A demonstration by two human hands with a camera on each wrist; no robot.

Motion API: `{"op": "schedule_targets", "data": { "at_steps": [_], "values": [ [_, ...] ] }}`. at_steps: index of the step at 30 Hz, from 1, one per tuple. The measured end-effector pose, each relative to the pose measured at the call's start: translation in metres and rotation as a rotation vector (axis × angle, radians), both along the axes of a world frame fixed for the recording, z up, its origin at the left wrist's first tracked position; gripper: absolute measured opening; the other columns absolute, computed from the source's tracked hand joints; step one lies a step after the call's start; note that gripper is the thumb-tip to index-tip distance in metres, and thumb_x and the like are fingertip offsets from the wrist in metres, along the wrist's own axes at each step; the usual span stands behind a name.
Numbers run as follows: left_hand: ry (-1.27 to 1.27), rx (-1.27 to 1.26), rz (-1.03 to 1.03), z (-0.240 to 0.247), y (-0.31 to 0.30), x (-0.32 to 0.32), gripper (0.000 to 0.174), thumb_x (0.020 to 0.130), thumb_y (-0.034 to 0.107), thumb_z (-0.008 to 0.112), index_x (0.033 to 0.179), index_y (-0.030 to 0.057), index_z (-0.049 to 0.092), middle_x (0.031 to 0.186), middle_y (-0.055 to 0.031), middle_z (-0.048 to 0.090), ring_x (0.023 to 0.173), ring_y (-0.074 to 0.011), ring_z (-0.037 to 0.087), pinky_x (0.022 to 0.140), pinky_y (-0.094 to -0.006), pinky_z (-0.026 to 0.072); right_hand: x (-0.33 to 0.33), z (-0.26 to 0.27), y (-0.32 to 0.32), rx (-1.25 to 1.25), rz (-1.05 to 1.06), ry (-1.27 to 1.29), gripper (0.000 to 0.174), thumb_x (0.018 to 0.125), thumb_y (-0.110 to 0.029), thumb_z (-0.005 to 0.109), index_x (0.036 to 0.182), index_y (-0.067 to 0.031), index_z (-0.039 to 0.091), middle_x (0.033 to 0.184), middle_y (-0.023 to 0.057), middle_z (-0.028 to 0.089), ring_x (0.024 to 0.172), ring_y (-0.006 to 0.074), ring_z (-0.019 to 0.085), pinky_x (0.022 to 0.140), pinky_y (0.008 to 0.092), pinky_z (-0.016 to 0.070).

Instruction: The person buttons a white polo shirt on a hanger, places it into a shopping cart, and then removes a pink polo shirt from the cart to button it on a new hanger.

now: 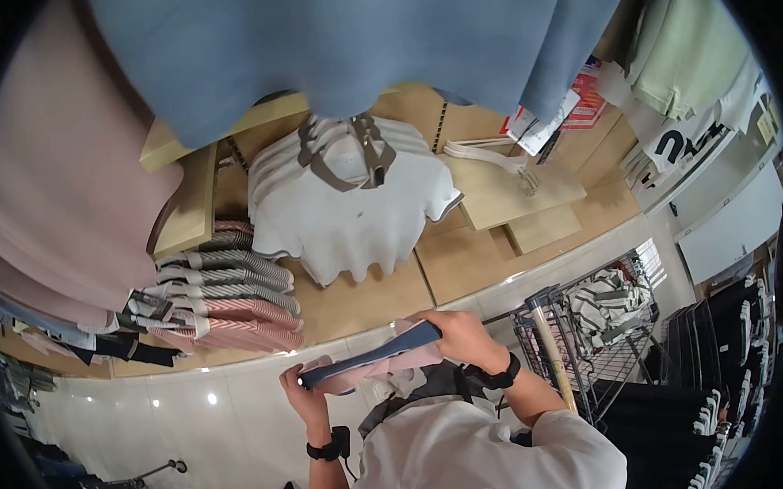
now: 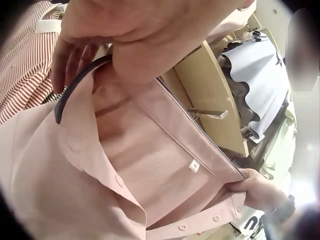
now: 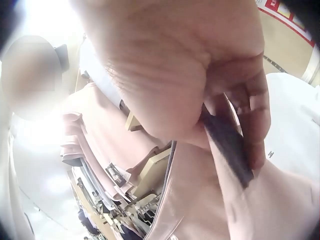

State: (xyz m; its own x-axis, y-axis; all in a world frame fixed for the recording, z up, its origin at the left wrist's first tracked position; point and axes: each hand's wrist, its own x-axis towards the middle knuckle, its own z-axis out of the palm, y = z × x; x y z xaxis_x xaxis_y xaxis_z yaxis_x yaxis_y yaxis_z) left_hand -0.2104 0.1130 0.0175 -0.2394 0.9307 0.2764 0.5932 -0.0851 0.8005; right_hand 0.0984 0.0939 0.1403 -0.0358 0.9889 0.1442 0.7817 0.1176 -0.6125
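A pink polo shirt [image 2: 85, 190] with a navy collar [image 1: 372, 354] is stretched between my two hands in front of my body. My left hand [image 1: 308, 404] grips one end of the collar, its fingers curled round the navy edge. At the other end, my right hand [image 1: 471, 339] pinches the collar with the thumb on one side and fingers on the other. The left wrist view looks into the neck opening, where a small white size label [image 2: 194, 165] and a buttoned placket [image 2: 200, 223] show. Most of the shirt's body is hidden in the head view.
Ahead, white polo shirts [image 1: 349, 207] hang over a wooden shelf. Folded striped shirts [image 1: 230, 289] hang in a row at left, beside large pink garments [image 1: 68, 157]. Blue garments [image 1: 349, 47] hang overhead. A wire cart [image 1: 590, 335] with striped clothing stands at right, near racks of dark trousers [image 1: 656, 435].
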Motion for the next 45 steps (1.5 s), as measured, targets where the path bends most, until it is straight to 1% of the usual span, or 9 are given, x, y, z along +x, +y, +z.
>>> {"op": "schedule_targets", "data": {
  "at_steps": [4,11,16,22,27,31,35,40,45],
  "values": [
    [-0.642,-0.237,-0.083,-0.016,0.011,0.005,0.016,0.079,-0.005,0.054,0.095,-0.0039,0.06,0.088,-0.0073,0.064,0.082,-0.0141,0.058,0.077,-0.0271,0.0468,0.027,-0.008,0.017,-0.267,0.169,-0.073,0.034,0.073,-0.008,0.058,0.106,-0.0061,0.062,0.089,0.0193,0.068,0.085,0.0381,0.064,0.073,0.0455,0.0511],
    [-0.542,-0.144,-0.243,0.021,0.045,0.073,0.011,0.085,-0.007,0.051,0.088,-0.0019,0.06,0.074,-0.0023,0.061,0.067,-0.0086,0.055,0.059,-0.0226,0.0444,0.128,-0.066,0.069,-0.451,0.344,-0.182,0.041,0.087,-0.032,0.06,0.116,-0.0027,0.06,0.097,0.0178,0.069,0.09,0.0368,0.065,0.08,0.0424,0.0511],
    [-0.606,-0.282,-0.312,0.052,0.061,0.127,0.012,0.084,-0.005,0.049,0.088,-0.0015,0.06,0.073,-0.0029,0.06,0.063,-0.0093,0.055,0.056,-0.0228,0.0442,0.241,-0.006,0.117,-0.506,0.058,-0.293,0.045,0.087,-0.037,0.059,0.116,-0.0024,0.062,0.104,0.0181,0.068,0.096,0.0342,0.064,0.084,0.04,0.0504],
    [-0.571,-0.209,-0.126,0.041,0.078,0.145,0.014,0.083,-0.003,0.047,0.088,-0.0013,0.06,0.074,-0.0039,0.06,0.062,-0.0105,0.055,0.053,-0.0236,0.044,0.44,-0.098,0.171,-0.282,-0.358,-0.278,0.041,0.085,-0.028,0.061,0.114,0.0005,0.061,0.104,0.0236,0.066,0.101,0.0377,0.062,0.087,0.0427,0.0494],
    [-0.541,-0.088,0.094,0.016,0.079,0.134,0.015,0.081,-0.002,0.047,0.088,-0.0036,0.06,0.075,-0.0047,0.059,0.067,-0.0139,0.056,0.055,-0.0269,0.0456,0.49,-0.113,0.169,-0.265,-0.752,-0.338,0.05,0.084,-0.009,0.058,0.133,-0.0088,0.048,0.126,0.0229,0.053,0.11,0.039,0.058,0.09,0.045,0.0501],
    [-0.537,-0.129,0.207,0.042,0.062,0.155,0.007,0.08,-0.003,0.047,0.08,-0.0017,0.055,0.075,-0.0052,0.059,0.061,-0.0131,0.055,0.052,-0.0279,0.0465,0.526,-0.13,0.169,-0.189,-0.341,-0.554,0.064,0.08,0.005,0.048,0.14,-0.0203,0.044,0.126,0.0187,0.052,0.107,0.039,0.059,0.09,0.0441,0.0501],
    [-0.451,-0.178,0.183,0.048,0.049,0.167,0.004,0.081,-0.003,0.052,0.077,-0.0012,0.053,0.072,-0.0047,0.057,0.061,-0.0123,0.054,0.053,-0.0273,0.0451,0.549,-0.144,0.179,-0.192,-0.291,-0.577,0.047,0.086,-0.006,0.051,0.132,-0.0181,0.052,0.126,0.0176,0.054,0.106,0.0355,0.06,0.089,0.0431,0.0504],
    [-0.273,-0.204,0.168,0.047,0.044,0.173,0.011,0.081,-0.003,0.049,0.084,-0.004,0.059,0.077,-0.0062,0.061,0.07,-0.0141,0.053,0.066,-0.0284,0.0465,0.555,-0.157,0.185,-0.287,-0.266,-0.604,0.016,0.085,-0.012,0.056,0.096,-0.0067,0.066,0.106,0.0149,0.064,0.095,0.0328,0.064,0.084,0.0415,0.0511],
    [-0.308,-0.239,0.139,0.046,0.036,0.171,0.007,0.082,-0.001,0.051,0.081,-0.0032,0.057,0.076,-0.0056,0.06,0.071,-0.0132,0.052,0.068,-0.0282,0.0459,0.549,-0.129,0.173,-0.021,-0.225,-0.583,0.018,0.085,-0.014,0.058,0.099,-0.0076,0.065,0.102,0.0126,0.066,0.094,0.032,0.064,0.083,0.0411,0.0516]
  ]
}}
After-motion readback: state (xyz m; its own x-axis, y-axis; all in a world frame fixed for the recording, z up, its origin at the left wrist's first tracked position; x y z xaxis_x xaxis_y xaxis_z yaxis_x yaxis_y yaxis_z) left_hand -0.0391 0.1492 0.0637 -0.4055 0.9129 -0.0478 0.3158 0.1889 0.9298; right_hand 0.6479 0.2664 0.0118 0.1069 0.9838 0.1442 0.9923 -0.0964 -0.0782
